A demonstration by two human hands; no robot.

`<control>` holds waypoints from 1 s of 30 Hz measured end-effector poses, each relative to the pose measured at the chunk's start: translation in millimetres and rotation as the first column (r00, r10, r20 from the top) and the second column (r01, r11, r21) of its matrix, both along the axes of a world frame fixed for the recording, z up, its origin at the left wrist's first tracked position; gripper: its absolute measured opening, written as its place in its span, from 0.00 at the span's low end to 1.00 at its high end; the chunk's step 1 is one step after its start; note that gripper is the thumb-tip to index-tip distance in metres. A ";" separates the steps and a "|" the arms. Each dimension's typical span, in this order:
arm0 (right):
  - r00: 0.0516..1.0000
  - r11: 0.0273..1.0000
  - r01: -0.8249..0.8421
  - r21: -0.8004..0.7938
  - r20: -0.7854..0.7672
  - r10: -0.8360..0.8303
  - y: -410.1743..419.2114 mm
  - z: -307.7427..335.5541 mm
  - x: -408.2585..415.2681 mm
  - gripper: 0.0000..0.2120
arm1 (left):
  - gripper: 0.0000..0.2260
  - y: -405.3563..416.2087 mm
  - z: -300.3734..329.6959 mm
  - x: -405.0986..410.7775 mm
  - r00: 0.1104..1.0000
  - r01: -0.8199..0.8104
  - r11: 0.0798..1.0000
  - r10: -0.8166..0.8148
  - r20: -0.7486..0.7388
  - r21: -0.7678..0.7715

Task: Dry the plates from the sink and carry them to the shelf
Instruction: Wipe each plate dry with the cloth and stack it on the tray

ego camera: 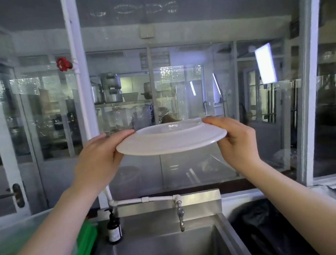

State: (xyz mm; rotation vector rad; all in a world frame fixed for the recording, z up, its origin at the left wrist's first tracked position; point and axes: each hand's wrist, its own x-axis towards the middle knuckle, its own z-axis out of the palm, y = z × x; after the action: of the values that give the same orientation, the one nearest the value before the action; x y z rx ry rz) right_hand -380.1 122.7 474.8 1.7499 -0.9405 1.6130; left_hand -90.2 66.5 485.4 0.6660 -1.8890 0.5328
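A white plate point(171, 140) with a wide rim and a shallow round well is held level high above the steel sink point(157, 253). My left hand point(101, 156) grips its left edge, thumb on top. My right hand point(234, 138) grips the right edge the same way. No cloth shows in either hand. The visible part of the sink basin holds no plates; its lower part is cut off by the frame.
A tap point(180, 214) hangs over the sink from a white pipe point(146, 199). A dark pump bottle point(113, 229) stands at the sink's back left corner, beside a green board point(81, 252). A black bin bag point(266, 227) lies right of the sink. Glass panes stand behind.
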 end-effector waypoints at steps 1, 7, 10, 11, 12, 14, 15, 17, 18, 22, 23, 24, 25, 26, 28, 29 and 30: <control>0.998 0.998 -0.026 0.058 0.053 0.023 2.3 -3.8 -7.2 0.14 | 0.12 0.0 -3.3 -8.7 0.999 0.001 0.998 0.001 -0.032 0.055; 0.930 0.805 -0.222 0.550 0.368 0.005 4.2 -48.7 -60.0 0.05 | 0.13 -2.3 -42.1 -69.3 0.922 0.284 0.798 -0.077 -0.379 0.531; 0.784 0.626 -0.523 0.578 0.615 0.087 6.8 -79.6 -79.2 0.04 | 0.08 5.2 -68.9 -97.6 0.791 0.583 0.512 -0.181 -0.584 0.631; 0.710 0.551 -0.622 0.557 0.698 0.096 7.9 -90.7 -84.2 0.04 | 0.07 4.5 -79.8 -105.5 0.716 0.687 0.376 -0.207 -0.667 0.621; 0.643 0.478 -0.699 0.531 0.760 0.095 9.4 -101.8 -89.3 0.04 | 0.09 5.0 -91.2 -112.6 0.631 0.772 0.242 -0.183 -0.754 0.587; 0.544 0.363 -0.795 0.486 0.835 0.076 12.4 -124.3 -98.8 0.05 | 0.12 9.2 -115.9 -123.5 0.539 0.842 0.077 -0.103 -0.836 0.533; 0.508 0.320 -0.825 0.465 0.859 0.060 14.0 -135.1 -103.2 0.06 | 0.13 11.8 -128.5 -128.1 0.537 0.843 0.031 -0.073 -0.840 0.536; 0.458 0.257 -0.860 0.441 0.889 0.006 15.6 -156.8 -112.0 0.05 | 0.20 21.0 -153.5 -137.4 0.560 0.823 -0.086 -0.037 -0.828 0.561; 0.438 0.237 -0.871 0.431 0.899 -0.024 16.3 -167.6 -116.0 0.05 | 0.23 26.4 -165.8 -141.7 0.580 0.806 -0.135 -0.014 -0.814 0.577; 0.444 0.179 -0.870 0.459 0.888 -0.121 18.8 -208.6 -129.7 0.04 | 0.13 38.6 -209.9 -162.9 0.625 0.780 -0.136 0.145 -0.767 0.611; 0.459 0.172 -0.862 0.477 0.878 -0.137 19.9 -218.6 -132.3 0.04 | 0.13 40.2 -221.4 -167.6 0.637 0.771 -0.127 0.179 -0.750 0.624; 0.470 0.173 -0.854 0.491 0.870 -0.149 21.6 -229.0 -134.9 0.05 | 0.14 42.3 -232.3 -172.2 0.647 0.762 -0.132 0.201 -0.735 0.634; 0.471 0.183 -0.849 0.495 0.868 -0.160 23.7 -239.7 -137.8 0.07 | 0.14 44.6 -242.5 -175.9 0.652 0.757 -0.146 0.214 -0.727 0.637; 0.462 0.199 -0.849 0.490 0.870 -0.174 26.7 -251.4 -141.4 0.09 | 0.15 47.0 -251.5 -178.5 0.656 0.754 -0.157 0.225 -0.721 0.637; 0.464 0.230 -0.830 0.509 0.858 -0.222 36.6 -279.3 -150.7 0.11 | 0.16 49.2 -268.6 -181.0 0.651 0.758 -0.159 0.247 -0.718 0.633; 0.519 0.234 -0.785 0.574 0.815 -0.256 43.2 -297.3 -156.3 0.12 | 0.16 50.4 -275.8 -182.0 0.644 0.764 -0.157 0.252 -0.723 0.626; 0.612 0.213 -0.706 0.675 0.734 -0.294 50.8 -317.5 -162.6 0.13 | 0.17 51.6 -282.0 -182.9 0.636 0.771 -0.159 0.253 -0.729 0.617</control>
State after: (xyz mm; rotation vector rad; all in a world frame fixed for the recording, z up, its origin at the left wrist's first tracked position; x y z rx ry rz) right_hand -542.7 173.4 157.3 1.8820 -2.8008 2.2729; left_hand -273.1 118.1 203.4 1.0336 -1.1889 -1.6794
